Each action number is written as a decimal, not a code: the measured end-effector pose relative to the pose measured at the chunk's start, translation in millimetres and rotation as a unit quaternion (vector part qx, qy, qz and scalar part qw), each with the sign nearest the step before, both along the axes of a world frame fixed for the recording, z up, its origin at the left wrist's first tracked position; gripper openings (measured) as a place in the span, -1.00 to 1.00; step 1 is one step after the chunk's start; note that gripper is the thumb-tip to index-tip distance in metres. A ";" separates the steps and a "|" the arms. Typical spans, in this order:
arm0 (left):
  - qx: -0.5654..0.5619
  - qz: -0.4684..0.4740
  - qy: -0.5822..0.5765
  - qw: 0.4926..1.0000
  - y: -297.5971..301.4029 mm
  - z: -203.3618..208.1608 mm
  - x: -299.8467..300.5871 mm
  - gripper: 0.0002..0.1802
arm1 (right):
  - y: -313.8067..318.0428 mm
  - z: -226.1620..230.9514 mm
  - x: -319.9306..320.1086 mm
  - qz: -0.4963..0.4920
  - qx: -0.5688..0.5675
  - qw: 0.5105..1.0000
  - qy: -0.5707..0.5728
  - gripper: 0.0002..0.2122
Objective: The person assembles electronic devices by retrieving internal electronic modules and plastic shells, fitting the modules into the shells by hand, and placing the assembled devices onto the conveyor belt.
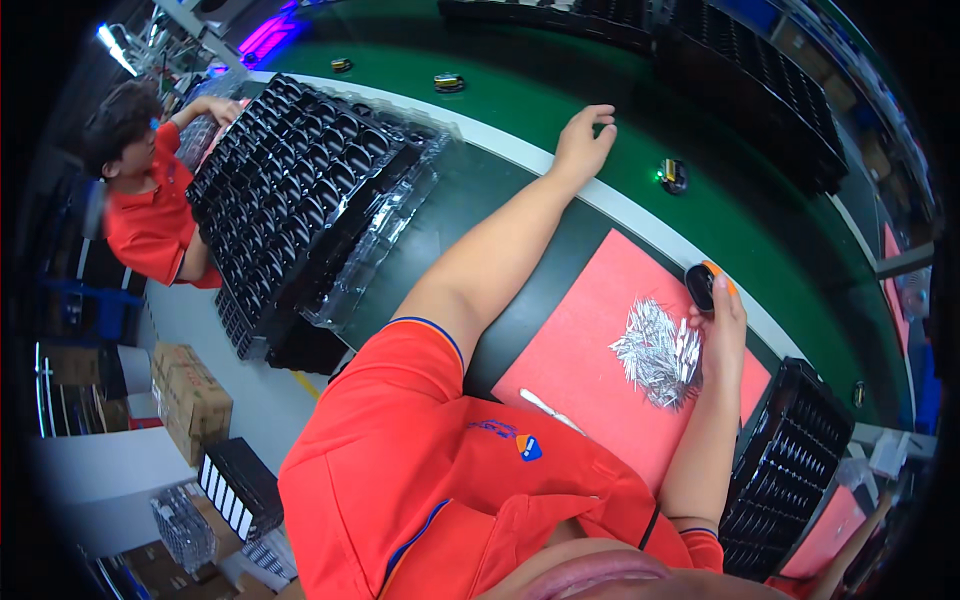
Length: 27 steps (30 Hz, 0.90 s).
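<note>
My left hand (585, 145) reaches out over the green conveyor belt (520, 110), its fingers apart with nothing between them. To its right on the belt lies a small yellow-and-black part (673, 175) with a lit green spot. My right hand (724, 325) grips a black, rounded, hollow shell (699, 286) beside the belt edge; orange shows at the fingertips. Just left of that hand, a pile of thin silvery strips (650, 355) lies on a pink mat (575, 335). A slim white tool (552, 411) rests on the mat close to my body.
Stacked black moulded trays (300, 190) stand at the left, with a person in red (150, 215) behind them. More black trays stand at the right (785, 460) and beyond the belt (760, 90). Other small parts (449, 83) sit along the belt.
</note>
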<state>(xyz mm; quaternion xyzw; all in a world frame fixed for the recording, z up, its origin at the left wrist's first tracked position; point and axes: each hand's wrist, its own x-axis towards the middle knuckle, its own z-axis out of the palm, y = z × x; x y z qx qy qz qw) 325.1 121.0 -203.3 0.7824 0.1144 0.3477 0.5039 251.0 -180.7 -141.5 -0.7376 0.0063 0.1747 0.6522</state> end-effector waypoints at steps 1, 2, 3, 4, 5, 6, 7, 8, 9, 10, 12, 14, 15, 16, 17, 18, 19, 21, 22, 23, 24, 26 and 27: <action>-0.009 -0.005 0.001 1.000 0.7 1.2 -0.9 -0.64 | 0.8 -0.3 0.0 -0.011 -0.004 1.000 -0.007 -0.55; -0.002 -0.006 -0.001 1.000 0.8 1.6 0.5 -0.65 | -1.1 -3.4 1.5 -0.009 0.009 1.000 -0.012 -0.54; -0.001 -0.004 0.000 1.000 1.4 1.2 0.1 -0.65 | -0.9 -5.2 1.8 -0.007 0.010 1.000 -0.012 -0.54; -0.009 -0.003 -0.008 1.000 1.6 0.9 -0.2 -0.66 | -0.7 -6.3 1.5 0.000 -0.006 1.000 -0.019 -0.54; -0.017 -0.004 -0.016 1.000 2.5 0.7 0.6 -0.66 | 0.3 -6.7 1.0 0.004 -0.022 0.999 -0.026 -0.54; -0.015 -0.004 -0.016 1.000 3.2 0.8 1.4 -0.66 | 0.7 -6.4 0.4 0.004 -0.020 0.999 -0.026 -0.54; 0.027 0.039 -0.019 0.999 4.0 1.3 2.3 -0.67 | 0.9 -5.9 -0.4 0.016 -0.042 0.998 -0.041 -0.55; 0.068 0.085 -0.023 0.994 8.2 0.7 3.2 -0.67 | 2.9 -4.8 -1.2 0.030 -0.064 0.996 -0.057 -0.56; 0.124 0.153 -0.051 0.979 18.2 -1.2 6.6 -0.68 | 5.2 -4.4 -2.2 0.031 -0.060 0.996 -0.060 -0.56; 0.177 0.220 -0.078 0.956 32.2 -0.4 11.3 -0.69 | 7.9 -6.5 -3.7 0.034 -0.080 0.992 -0.092 -0.57; 0.203 0.353 -0.045 0.912 55.1 -0.5 15.4 -0.58 | 2.7 -16.7 -2.4 0.038 -0.101 0.987 -0.123 -0.59; 0.199 0.469 0.035 0.860 104.4 -9.1 14.6 -0.39 | 8.2 -14.4 -3.1 0.058 -0.110 0.984 -0.129 -0.60; 0.182 0.500 0.079 0.843 119.9 -7.4 14.0 -0.33 | 5.9 -23.3 -0.2 0.053 -0.134 0.977 -0.154 -0.59; 0.167 0.504 0.116 0.840 124.6 -3.7 13.9 -0.31 | 2.5 -28.3 1.7 0.047 -0.135 0.978 -0.153 -0.59; 0.152 0.507 0.152 0.835 127.3 1.2 13.7 -0.29 | -0.9 -31.5 2.8 0.053 -0.161 0.968 -0.185 -0.59; 0.140 0.512 0.186 0.827 128.8 6.2 11.4 -0.36 | -2.8 -33.9 3.1 0.062 -0.185 0.956 -0.218 -0.58; 0.142 0.509 0.185 0.828 136.4 7.8 11.2 -0.36 | -1.9 -35.3 3.1 0.054 -0.187 0.951 -0.242 -0.58; 0.110 0.421 0.271 0.859 147.3 12.7 4.6 -0.50 | -0.5 -31.8 1.9 0.062 -0.199 0.946 -0.248 -0.58; 0.120 0.378 0.295 0.869 142.7 15.3 5.7 -0.63 | -2.1 -30.9 1.3 0.068 -0.214 0.941 -0.254 -0.58; 0.121 0.378 0.296 0.869 145.0 15.1 3.8 -0.63 | 0.2 -28.3 -0.4 0.065 -0.216 0.938 -0.263 -0.58; 0.170 0.369 0.306 0.861 147.8 14.9 4.0 -0.66 | 1.1 -28.0 -0.9 0.065 -0.216 0.939 -0.261 -0.58; 0.219 0.350 0.318 0.853 141.3 14.4 6.3 -0.68 | -0.1 -28.6 0.0 0.073 -0.208 0.935 -0.277 -0.57; 0.253 0.311 0.316 0.860 134.1 16.0 10.7 -0.68 | -1.8 -28.2 0.3 0.079 -0.222 0.942 -0.240 -0.59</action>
